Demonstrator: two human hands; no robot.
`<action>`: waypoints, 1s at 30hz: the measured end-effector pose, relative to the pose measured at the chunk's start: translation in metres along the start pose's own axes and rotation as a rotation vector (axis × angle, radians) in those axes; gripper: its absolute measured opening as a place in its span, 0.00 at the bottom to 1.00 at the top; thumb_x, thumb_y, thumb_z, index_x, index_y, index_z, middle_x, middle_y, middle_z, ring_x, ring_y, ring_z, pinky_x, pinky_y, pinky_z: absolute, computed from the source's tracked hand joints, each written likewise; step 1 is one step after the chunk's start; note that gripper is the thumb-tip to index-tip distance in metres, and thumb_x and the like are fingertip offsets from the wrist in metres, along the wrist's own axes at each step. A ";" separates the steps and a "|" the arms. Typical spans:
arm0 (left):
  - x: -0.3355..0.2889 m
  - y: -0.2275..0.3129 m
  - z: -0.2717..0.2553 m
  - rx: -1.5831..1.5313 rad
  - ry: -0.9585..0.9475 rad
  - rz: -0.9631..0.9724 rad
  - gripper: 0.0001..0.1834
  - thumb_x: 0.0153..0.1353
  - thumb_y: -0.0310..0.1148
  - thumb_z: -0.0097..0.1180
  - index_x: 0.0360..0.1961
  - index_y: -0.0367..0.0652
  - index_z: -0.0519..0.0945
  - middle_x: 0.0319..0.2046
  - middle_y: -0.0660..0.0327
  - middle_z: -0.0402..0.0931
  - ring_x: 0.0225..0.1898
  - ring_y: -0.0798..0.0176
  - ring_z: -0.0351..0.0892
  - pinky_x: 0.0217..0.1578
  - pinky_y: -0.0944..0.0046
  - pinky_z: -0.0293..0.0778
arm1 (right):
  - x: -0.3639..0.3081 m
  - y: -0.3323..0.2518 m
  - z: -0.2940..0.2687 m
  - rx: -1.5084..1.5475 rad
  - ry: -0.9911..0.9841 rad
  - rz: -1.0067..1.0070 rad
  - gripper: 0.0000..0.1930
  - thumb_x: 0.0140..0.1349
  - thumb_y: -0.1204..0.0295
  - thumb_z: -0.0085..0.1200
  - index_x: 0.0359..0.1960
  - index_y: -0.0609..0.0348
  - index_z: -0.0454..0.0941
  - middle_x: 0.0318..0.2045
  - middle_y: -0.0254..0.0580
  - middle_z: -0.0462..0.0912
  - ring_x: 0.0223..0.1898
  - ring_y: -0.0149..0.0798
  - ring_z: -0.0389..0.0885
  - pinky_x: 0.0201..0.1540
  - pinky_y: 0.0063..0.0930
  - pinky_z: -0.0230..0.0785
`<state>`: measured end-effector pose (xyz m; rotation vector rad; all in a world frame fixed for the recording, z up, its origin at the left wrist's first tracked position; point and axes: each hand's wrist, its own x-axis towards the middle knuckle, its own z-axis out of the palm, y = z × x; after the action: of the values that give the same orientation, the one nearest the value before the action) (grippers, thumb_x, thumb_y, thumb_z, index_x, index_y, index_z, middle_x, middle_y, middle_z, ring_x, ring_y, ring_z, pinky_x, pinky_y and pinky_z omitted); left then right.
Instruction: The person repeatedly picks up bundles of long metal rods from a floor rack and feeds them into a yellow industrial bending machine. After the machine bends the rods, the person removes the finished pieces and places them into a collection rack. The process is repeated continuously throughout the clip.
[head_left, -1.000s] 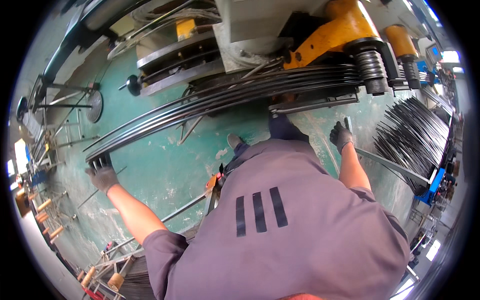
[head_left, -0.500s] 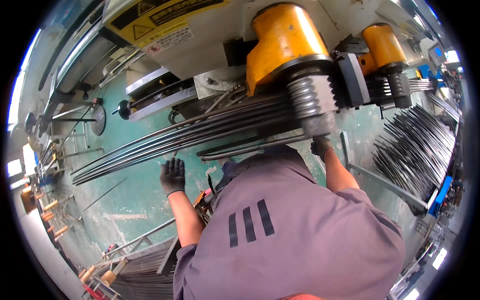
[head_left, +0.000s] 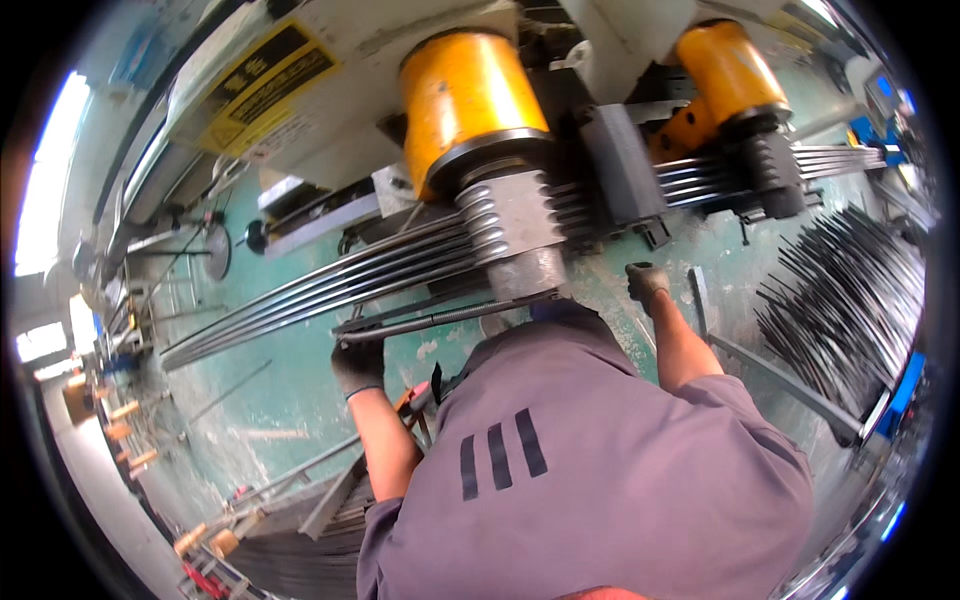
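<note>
My left hand (head_left: 359,365), in a dark glove, is at the left end of a thin metal bar (head_left: 430,320) with a coil spring on it. That bar crosses in front of the fingers and hides them, so whether they grip it cannot be seen. My right hand (head_left: 647,281), also gloved, hangs right of the ribbed metal roller (head_left: 515,230) with fingers curled and nothing visible in them. Several long steel rods (head_left: 320,285) run beneath the roller, which sits under an orange motor housing (head_left: 470,90).
A second orange housing (head_left: 735,70) stands farther right, past a grey block (head_left: 622,165). Many dark rods (head_left: 840,290) lie heaped at right beside a metal rail (head_left: 780,375). Another rack of rods (head_left: 300,540) is at lower left. A machine body with a yellow warning label (head_left: 265,80) rises ahead.
The machine and rods have shifted left in view. My left hand, earlier spread and apart from the bar, is now at its end. My right hand no longer appears right beneath the roller.
</note>
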<state>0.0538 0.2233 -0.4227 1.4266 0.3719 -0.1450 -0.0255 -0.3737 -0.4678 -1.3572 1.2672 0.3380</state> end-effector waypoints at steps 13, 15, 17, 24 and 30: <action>0.021 0.132 0.054 -0.569 0.008 0.061 0.27 0.72 0.51 0.36 0.59 0.43 0.72 0.56 0.55 0.74 0.55 0.51 0.73 0.55 0.50 0.68 | -0.131 -0.093 0.039 0.547 0.234 -0.708 0.22 0.70 0.54 0.49 0.43 0.64 0.79 0.28 0.38 0.80 0.25 0.33 0.77 0.30 0.27 0.70; 0.018 0.143 0.061 -0.625 -0.043 0.130 0.25 0.71 0.48 0.37 0.58 0.42 0.73 0.55 0.54 0.75 0.55 0.51 0.74 0.56 0.50 0.69 | -0.157 -0.124 0.036 0.551 0.253 -0.864 0.23 0.70 0.53 0.48 0.45 0.65 0.78 0.33 0.40 0.82 0.31 0.36 0.79 0.36 0.28 0.72; 0.016 0.155 0.066 -0.694 -0.085 0.167 0.23 0.70 0.42 0.39 0.56 0.39 0.75 0.55 0.52 0.75 0.55 0.51 0.75 0.58 0.49 0.69 | -0.198 -0.163 0.032 0.834 -0.004 -0.768 0.24 0.70 0.53 0.49 0.50 0.65 0.76 0.41 0.41 0.82 0.38 0.37 0.80 0.45 0.32 0.73; 0.008 0.182 0.039 -0.765 -0.377 0.242 0.25 0.71 0.44 0.38 0.61 0.39 0.71 0.61 0.51 0.71 0.62 0.53 0.69 0.64 0.49 0.61 | -0.179 -0.235 0.041 1.417 -0.188 -0.578 0.11 0.71 0.61 0.48 0.38 0.55 0.74 0.29 0.41 0.80 0.30 0.45 0.79 0.37 0.47 0.77; -0.008 0.276 0.002 -0.676 -0.327 0.556 0.31 0.70 0.50 0.40 0.58 0.30 0.72 0.59 0.43 0.70 0.62 0.47 0.67 0.67 0.50 0.56 | -0.175 -0.231 0.046 1.377 -0.172 -0.582 0.09 0.66 0.64 0.54 0.38 0.56 0.75 0.29 0.40 0.81 0.30 0.44 0.81 0.34 0.45 0.76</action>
<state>0.1344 0.2607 -0.1617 0.7709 -0.2428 0.1886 0.1181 -0.3188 -0.2177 -0.3975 0.6013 -0.7182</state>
